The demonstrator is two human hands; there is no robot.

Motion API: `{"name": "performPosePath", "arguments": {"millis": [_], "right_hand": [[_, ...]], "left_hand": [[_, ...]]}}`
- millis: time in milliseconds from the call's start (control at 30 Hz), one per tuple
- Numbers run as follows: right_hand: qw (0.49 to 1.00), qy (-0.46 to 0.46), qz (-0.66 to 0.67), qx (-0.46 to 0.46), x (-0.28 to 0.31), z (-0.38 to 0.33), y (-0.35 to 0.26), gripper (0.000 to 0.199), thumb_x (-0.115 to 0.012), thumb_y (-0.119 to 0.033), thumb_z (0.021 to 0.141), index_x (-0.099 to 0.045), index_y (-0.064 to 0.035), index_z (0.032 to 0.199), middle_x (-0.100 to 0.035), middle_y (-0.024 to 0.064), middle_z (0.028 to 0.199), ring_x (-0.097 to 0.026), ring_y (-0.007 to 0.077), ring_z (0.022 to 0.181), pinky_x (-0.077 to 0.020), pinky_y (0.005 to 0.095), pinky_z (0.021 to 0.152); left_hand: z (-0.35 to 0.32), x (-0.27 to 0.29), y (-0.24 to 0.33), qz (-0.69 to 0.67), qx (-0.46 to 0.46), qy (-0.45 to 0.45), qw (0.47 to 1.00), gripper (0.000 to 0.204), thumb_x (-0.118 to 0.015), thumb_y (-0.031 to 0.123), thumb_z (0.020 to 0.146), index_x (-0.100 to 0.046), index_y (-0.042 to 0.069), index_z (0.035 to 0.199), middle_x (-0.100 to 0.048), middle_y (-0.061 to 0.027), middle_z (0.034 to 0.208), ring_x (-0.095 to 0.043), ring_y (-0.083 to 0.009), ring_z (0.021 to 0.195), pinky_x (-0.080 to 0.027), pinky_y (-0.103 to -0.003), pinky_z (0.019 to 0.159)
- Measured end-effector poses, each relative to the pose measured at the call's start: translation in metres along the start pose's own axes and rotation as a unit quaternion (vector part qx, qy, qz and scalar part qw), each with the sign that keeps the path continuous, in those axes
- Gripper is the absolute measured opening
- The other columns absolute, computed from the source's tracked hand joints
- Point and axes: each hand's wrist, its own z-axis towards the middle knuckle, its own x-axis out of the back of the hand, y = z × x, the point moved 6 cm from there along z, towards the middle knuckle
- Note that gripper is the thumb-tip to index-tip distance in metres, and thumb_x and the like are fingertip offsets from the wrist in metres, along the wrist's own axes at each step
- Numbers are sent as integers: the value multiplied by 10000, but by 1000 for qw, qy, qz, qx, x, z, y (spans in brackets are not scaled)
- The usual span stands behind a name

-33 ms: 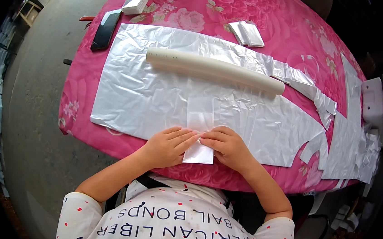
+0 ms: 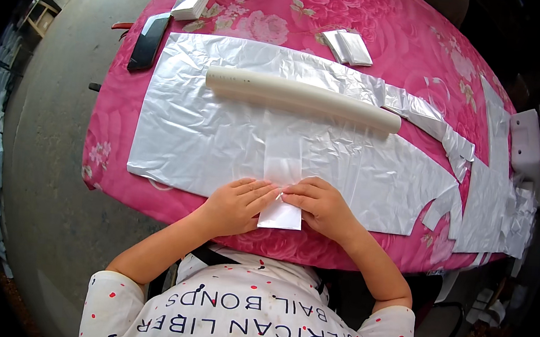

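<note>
A narrow, folded strip of thin white plastic bag [image 2: 280,217] stands out from the table's near edge toward me. My left hand [image 2: 234,207] presses on its left side with the fingers held together, and my right hand [image 2: 323,208] pinches it from the right. Their fingertips meet over its middle. Beneath lies a wide layer of flat white plastic bags [image 2: 190,129] with cut-out handles at the right end. Across this layer rests a long cream-coloured tube [image 2: 301,102], beyond both hands.
A pink floral cloth [image 2: 112,135] covers the table. Folded plastic packs [image 2: 355,49] lie at the far side, with more folded stacks [image 2: 191,3] at the far left beside a black phone [image 2: 149,42]. A white box-like object [image 2: 526,146] stands at the right edge near crumpled plastic [image 2: 519,219].
</note>
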Motion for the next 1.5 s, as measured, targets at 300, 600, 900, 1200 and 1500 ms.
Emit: {"name": "performPosePath", "arguments": {"millis": [300, 600, 900, 1200, 1500], "right_hand": [[910, 24, 167, -379, 5, 7, 39, 169, -614, -166, 819, -662, -4, 833, -603, 82, 607, -531, 155, 518, -413, 285, 524], [860, -35, 178, -478, 4, 21, 52, 253, -614, -210, 836, -635, 17, 726, -588, 43, 557, -556, 77, 474, -410, 225, 460], [846, -51, 192, -496, 1, 22, 56, 266, -598, -213, 845, -632, 19, 720, -586, 50, 559, -569, 97, 476, -419, 238, 457], [859, -42, 175, -480, 1, 23, 56, 240, -597, -190, 825, -633, 23, 723, -597, 81, 564, -588, 136, 484, -441, 271, 478], [915, 7, 1, -403, 10, 19, 32, 233, -710, -216, 653, -608, -7, 670, -584, 94, 562, -582, 192, 532, -438, 298, 507]], "left_hand": [[4, -6, -34, -120, 254, 63, 958, 511, -652, 154, 781, -456, -43, 1209, -646, -83, 693, -610, -249, 593, -452, -355, 533], [17, -11, -56, -176, 365, 33, 914, 653, -637, 150, 798, -312, -97, 1307, -636, -98, 652, -606, -237, 560, -460, -326, 544], [20, 11, -37, -73, 106, 120, 984, 500, -609, 47, 761, -465, -28, 1234, -562, -152, 1128, -593, -252, 921, -492, -354, 734], [38, -35, -23, 66, 154, -40, 985, 907, -589, 474, 770, -198, -96, 1357, -212, -249, 1427, -175, -364, 1351, -142, -467, 1091], [34, -41, -23, 97, 153, -76, 981, 1084, -554, 634, 712, -126, -111, 1373, -113, -252, 1457, -62, -338, 1380, -58, -446, 1111]]}}
